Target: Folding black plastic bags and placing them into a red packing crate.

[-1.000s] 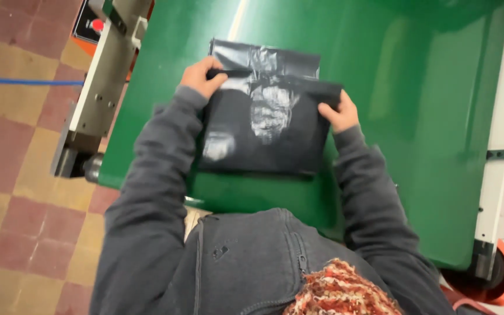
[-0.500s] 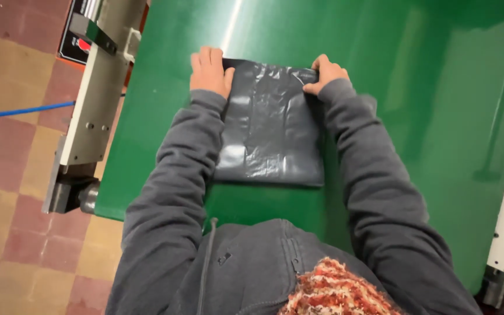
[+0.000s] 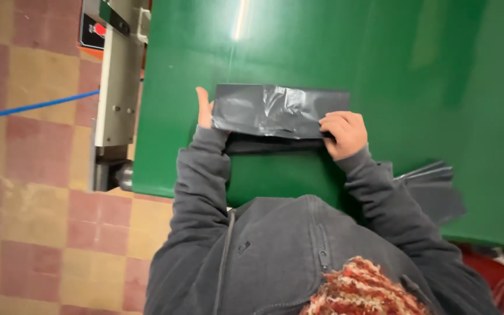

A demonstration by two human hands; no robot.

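Checkered floor tiles (image 3: 36,192) in dull red and tan fill the left side beneath us, crossed by a thin blue line (image 3: 30,108) that runs up toward a pale grey metal machine frame (image 3: 115,99) standing against the left edge of the glossy green work table (image 3: 415,87). Moving right, our left hand (image 3: 205,109) rests on edge against the left end of the folded black plastic bag (image 3: 275,111), thumb up; the sheet covers most of its fingers, so we cannot tell whether they pinch the plastic or only press beside it. The bag lies flat on the green surface as a wide, shallow strip, folded over itself, with a crinkled shiny patch near its middle and a darker lower layer showing just under its near edge. Our grey hooded sweatshirt (image 3: 275,245) and both sleeves take up the lower centre of the view. At the bag's right end our right hand (image 3: 344,133) is curled, knuckles up, fingers bent down onto the near right corner and clamping the folded layers there. Farther right, beyond our right sleeve, a loose stack of dark grey plastic sheets (image 3: 433,189) lies near the table's near edge, apart from the bag we are handling.
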